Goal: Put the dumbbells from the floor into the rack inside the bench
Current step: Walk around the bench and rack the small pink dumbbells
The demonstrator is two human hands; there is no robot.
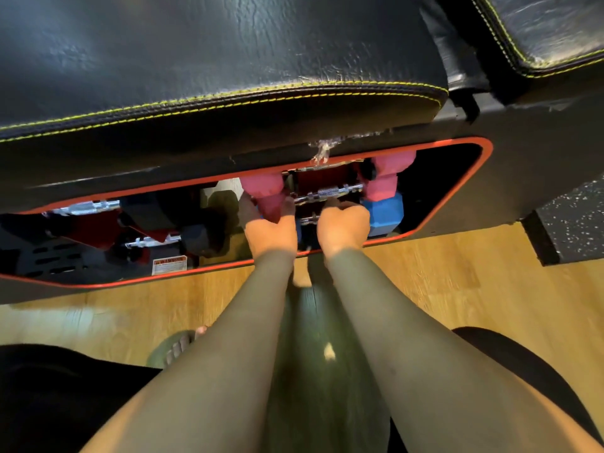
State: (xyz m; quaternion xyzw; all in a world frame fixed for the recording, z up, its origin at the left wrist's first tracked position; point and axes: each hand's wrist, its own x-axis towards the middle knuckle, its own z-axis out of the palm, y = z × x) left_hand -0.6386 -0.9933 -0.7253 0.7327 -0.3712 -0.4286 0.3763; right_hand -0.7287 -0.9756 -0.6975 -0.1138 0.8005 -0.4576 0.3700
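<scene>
The black bench (228, 60) has a red-rimmed side opening (487, 152) onto its rack. Inside lies a pink dumbbell (261, 188) with a chrome handle, and a blue dumbbell (382, 214) sits just below it. Both my hands are inside the opening. My left hand (269, 230) has thumb and fingers wrapped around the pink dumbbell's left head, and it hides the blue dumbbell's left end. My right hand (343, 225) is a closed fist on the blue dumbbell's short chrome handle, right beside its blue head.
Further left in the rack lie dark dumbbells with chrome handles (85, 207) and a warning label (170, 264). A wooden floor (457, 289) runs below the bench, with a speckled black mat (572, 223) at right. My foot in a green slipper (176, 348) is at lower left.
</scene>
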